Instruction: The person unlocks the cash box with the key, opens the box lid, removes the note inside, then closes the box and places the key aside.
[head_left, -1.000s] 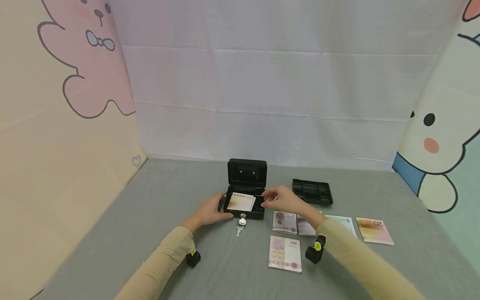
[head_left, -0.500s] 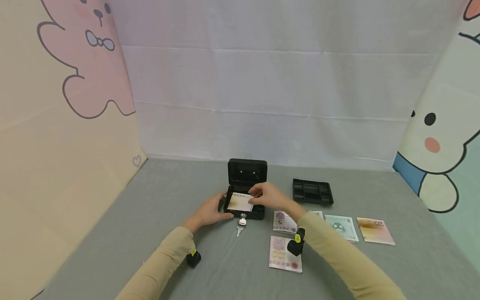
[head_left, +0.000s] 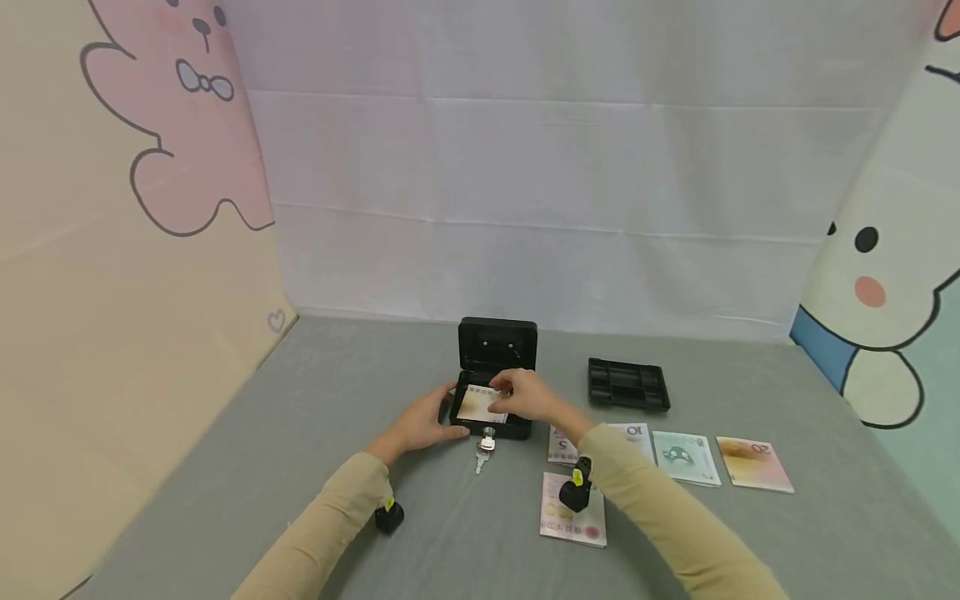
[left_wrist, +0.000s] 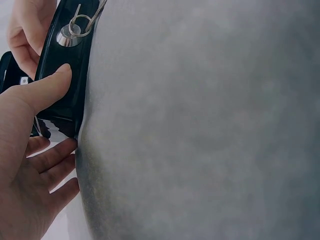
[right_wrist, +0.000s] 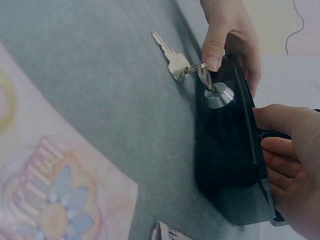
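A small black cash box (head_left: 512, 429) stands with its lid (head_left: 497, 342) raised. My left hand (head_left: 422, 421) grips its front left corner; the left wrist view has the thumb on the front face and the fingers along the side. Inside the box lies a stack of banknotes (head_left: 474, 403), brownish-yellow and cream. Over its right end my right hand (head_left: 528, 396) reaches in, curved fingertips on or just above the notes, thumb and forefinger apart. Wrist views hide that contact. Keys (right_wrist: 175, 65) hang from the silver lock (right_wrist: 219, 95) at the front.
A black compartment tray (head_left: 628, 385) lies right of the box. Nearer are several banknote stacks: a 5 (head_left: 558, 448), a 10 (head_left: 636, 435), a green one (head_left: 684, 458), a 20 (head_left: 752, 463) and a 100 (head_left: 573, 532). A pale curtain (head_left: 525, 208) closes the table's back.
My right hand has moved left from the box's right rim to over the notes inside, uncovering the 10 and green stacks and partly covering the 100. The left hand keeps its hold.
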